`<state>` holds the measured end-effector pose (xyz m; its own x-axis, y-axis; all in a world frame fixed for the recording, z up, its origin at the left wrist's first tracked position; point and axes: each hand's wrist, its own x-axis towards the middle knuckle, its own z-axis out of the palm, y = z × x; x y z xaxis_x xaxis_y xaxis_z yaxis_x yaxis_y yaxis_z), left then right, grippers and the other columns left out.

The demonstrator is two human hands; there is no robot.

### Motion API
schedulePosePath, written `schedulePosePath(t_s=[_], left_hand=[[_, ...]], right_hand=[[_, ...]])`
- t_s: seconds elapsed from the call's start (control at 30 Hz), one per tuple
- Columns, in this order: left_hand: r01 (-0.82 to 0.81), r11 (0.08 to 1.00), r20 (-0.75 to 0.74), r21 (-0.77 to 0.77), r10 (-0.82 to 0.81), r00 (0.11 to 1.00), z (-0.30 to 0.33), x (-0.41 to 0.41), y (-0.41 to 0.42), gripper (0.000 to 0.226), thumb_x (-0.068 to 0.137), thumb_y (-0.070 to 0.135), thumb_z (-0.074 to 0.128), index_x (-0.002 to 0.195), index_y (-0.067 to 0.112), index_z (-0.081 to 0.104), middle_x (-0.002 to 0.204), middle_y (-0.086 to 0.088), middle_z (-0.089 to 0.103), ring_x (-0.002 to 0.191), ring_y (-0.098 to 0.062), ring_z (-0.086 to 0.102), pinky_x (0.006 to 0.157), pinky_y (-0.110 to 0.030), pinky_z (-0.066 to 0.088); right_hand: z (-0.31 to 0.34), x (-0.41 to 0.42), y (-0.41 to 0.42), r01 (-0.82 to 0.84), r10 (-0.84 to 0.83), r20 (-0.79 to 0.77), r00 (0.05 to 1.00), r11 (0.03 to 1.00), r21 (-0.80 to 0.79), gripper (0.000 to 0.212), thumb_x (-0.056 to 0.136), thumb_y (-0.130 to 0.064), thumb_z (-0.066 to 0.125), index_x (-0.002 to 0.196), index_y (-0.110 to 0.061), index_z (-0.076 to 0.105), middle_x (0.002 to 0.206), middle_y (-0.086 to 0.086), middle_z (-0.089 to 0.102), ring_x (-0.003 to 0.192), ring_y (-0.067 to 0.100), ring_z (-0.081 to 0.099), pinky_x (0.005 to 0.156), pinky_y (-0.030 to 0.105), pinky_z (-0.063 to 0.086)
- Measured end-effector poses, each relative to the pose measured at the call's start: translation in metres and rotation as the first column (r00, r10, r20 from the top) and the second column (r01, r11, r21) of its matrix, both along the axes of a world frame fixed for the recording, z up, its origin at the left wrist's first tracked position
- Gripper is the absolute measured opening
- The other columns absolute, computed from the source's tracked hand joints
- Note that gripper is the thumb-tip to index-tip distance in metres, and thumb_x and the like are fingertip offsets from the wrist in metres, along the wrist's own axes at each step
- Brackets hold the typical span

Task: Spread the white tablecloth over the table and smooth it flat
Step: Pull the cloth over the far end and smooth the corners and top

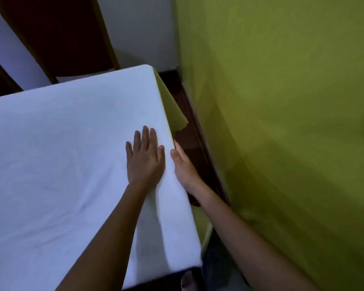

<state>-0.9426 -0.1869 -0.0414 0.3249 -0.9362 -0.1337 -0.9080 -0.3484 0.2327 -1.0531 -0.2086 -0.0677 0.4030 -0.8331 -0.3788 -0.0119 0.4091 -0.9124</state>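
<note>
The white tablecloth point(61, 164) lies spread over the bench, a soft matte fabric with a faintly napped surface and a few shallow creases running across its lower left part. It covers the whole visible top and folds over a rounded far corner, then drapes down the right edge, where the hanging flap picks up a yellow-green tint from the green wall point(292, 101) beside it.

The left hand point(144, 158) lies flat on the cloth near the right edge, palm down, its fingers point(145, 136) straight, close together and released, pressing the fabric against the bench top.

The right hand point(184, 166) sits just beside it at the bench edge, its thumb lying on top along the fold; the rest of its fingers go down behind the overhanging cloth, so it probably pinches the edge, though I cannot tell for sure.

Between the bench and the wall runs a narrow strip of dark, glossy brown floor point(189, 131) edged by a brown baseboard point(206, 143). Beyond the far edge stands a chair point(57, 34) with a dark red padded back in a curved wooden frame, against a pale wall.
</note>
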Motion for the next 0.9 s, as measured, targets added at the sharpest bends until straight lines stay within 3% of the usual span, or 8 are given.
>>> schedulePosePath(t_s=[0.27, 0.37, 0.47, 0.53, 0.67, 0.77, 0.83, 0.9], left_hand=[[0.038, 0.999, 0.011, 0.01, -0.039, 0.999, 0.003, -0.061, 0.11, 0.058, 0.1, 0.04, 0.019, 0.154, 0.022, 0.004, 0.163, -0.001, -0.002, 0.151, -0.022, -0.006, 0.121, -0.046, 0.001], [0.034, 0.999, 0.013, 0.022, -0.035, 0.999, 0.006, -0.078, 0.127, 0.058, 0.101, 0.04, 0.019, 0.154, 0.021, 0.003, 0.163, -0.002, -0.003, 0.15, -0.023, -0.007, 0.121, -0.046, 0.0], [0.031, 0.999, 0.013, 0.022, -0.032, 0.999, 0.005, -0.09, 0.138, 0.059, 0.101, 0.04, 0.018, 0.153, 0.021, 0.001, 0.163, -0.002, -0.005, 0.15, -0.023, -0.008, 0.121, -0.046, -0.002], [0.039, 0.999, 0.015, 0.026, -0.039, 0.999, 0.006, -0.095, 0.143, 0.059, 0.1, 0.04, 0.018, 0.153, 0.022, 0.001, 0.163, -0.002, -0.005, 0.15, -0.023, -0.008, 0.121, -0.046, -0.002], [0.037, 0.998, 0.037, 0.041, -0.038, 0.999, 0.004, -0.105, 0.155, 0.059, 0.1, 0.041, 0.017, 0.153, 0.023, 0.001, 0.163, -0.002, -0.005, 0.15, -0.023, -0.007, 0.121, -0.047, -0.001], [0.021, 0.999, 0.041, 0.028, -0.023, 0.999, 0.004, -0.104, 0.156, 0.059, 0.1, 0.042, 0.017, 0.153, 0.023, 0.001, 0.163, -0.001, -0.005, 0.15, -0.023, -0.008, 0.122, -0.047, -0.001], [0.024, 1.0, 0.059, 0.02, -0.025, 0.998, 0.002, -0.104, 0.155, 0.059, 0.099, 0.042, 0.016, 0.153, 0.024, 0.001, 0.163, 0.0, -0.005, 0.15, -0.022, -0.008, 0.122, -0.047, -0.001], [0.02, 1.0, 0.063, 0.018, -0.022, 0.998, -0.001, -0.104, 0.156, 0.059, 0.099, 0.042, 0.017, 0.153, 0.024, 0.002, 0.163, 0.0, -0.005, 0.15, -0.021, -0.007, 0.122, -0.046, -0.001]], right_hand=[[0.003, -0.066, 0.124, -0.012, 0.013, -0.021, 1.0, 0.997, 0.077, 0.047, 0.101, -0.034, 0.035, 0.147, -0.027, 0.031, 0.147, 0.003, 0.044, 0.133, 0.019, 0.046, 0.113, 0.046, 0.035], [-0.006, -0.092, 0.165, -0.022, 0.019, 0.034, 0.999, 0.994, 0.107, 0.041, 0.098, -0.036, 0.041, 0.138, -0.029, 0.044, 0.132, -0.002, 0.059, 0.122, 0.017, 0.057, 0.105, 0.038, 0.045], [-0.02, -0.127, 0.198, -0.118, 0.109, -0.159, 0.981, 0.992, -0.045, 0.051, 0.084, -0.065, 0.05, 0.119, -0.03, 0.058, 0.099, -0.016, 0.069, 0.097, -0.004, 0.063, 0.082, 0.018, 0.049], [-0.03, -0.143, 0.197, -0.215, 0.143, -0.338, 0.93, 0.959, -0.186, 0.057, 0.074, -0.072, 0.057, 0.112, -0.03, 0.061, 0.084, -0.021, 0.064, 0.083, -0.007, 0.059, 0.071, 0.018, 0.045], [-0.05, -0.141, 0.191, -0.385, 0.084, -0.562, 0.823, 0.809, -0.444, 0.054, 0.075, -0.063, 0.058, 0.096, -0.014, 0.061, 0.083, -0.006, 0.064, 0.083, 0.015, 0.061, 0.086, 0.028, 0.038], [-0.051, -0.125, 0.192, -0.305, -0.005, -0.567, 0.824, 0.839, -0.45, 0.034, 0.083, -0.039, 0.057, 0.088, -0.007, 0.063, 0.079, 0.009, 0.069, 0.084, 0.03, 0.063, 0.1, 0.035, 0.039], [-0.06, -0.122, 0.195, -0.322, -0.024, -0.625, 0.78, 0.841, -0.435, 0.034, 0.085, -0.036, 0.054, 0.091, -0.004, 0.064, 0.084, 0.017, 0.069, 0.087, 0.036, 0.062, 0.079, 0.035, 0.044], [-0.074, -0.13, 0.2, -0.365, -0.022, -0.667, 0.745, 0.823, -0.436, 0.059, 0.08, -0.052, 0.037, 0.093, -0.001, 0.063, 0.086, 0.022, 0.068, 0.084, 0.037, 0.062, 0.062, 0.032, 0.035]])
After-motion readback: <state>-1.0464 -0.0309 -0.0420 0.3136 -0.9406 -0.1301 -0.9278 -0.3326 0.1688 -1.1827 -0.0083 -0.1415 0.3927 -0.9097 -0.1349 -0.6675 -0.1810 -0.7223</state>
